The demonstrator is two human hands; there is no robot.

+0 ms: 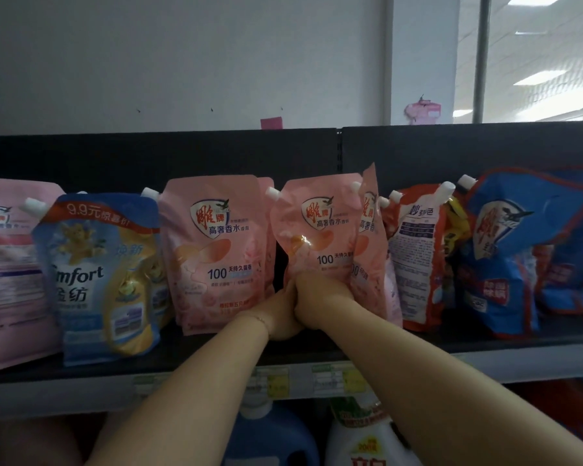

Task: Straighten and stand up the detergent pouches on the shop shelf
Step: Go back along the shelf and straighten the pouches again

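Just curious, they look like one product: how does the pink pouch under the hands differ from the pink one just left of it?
The left hand and right hand grip the held pink pouch at its lower end; the standing pink pouch is untouched. The held pink pouch is pinched narrow and creased low down; the standing pink pouch keeps its full width and a flat front. Both share the pink colour, logo and "100" print.

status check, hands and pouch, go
Left hand and right hand grip pink pouch at base. Pouch near upright. Neighbour pouch crowds its right side.
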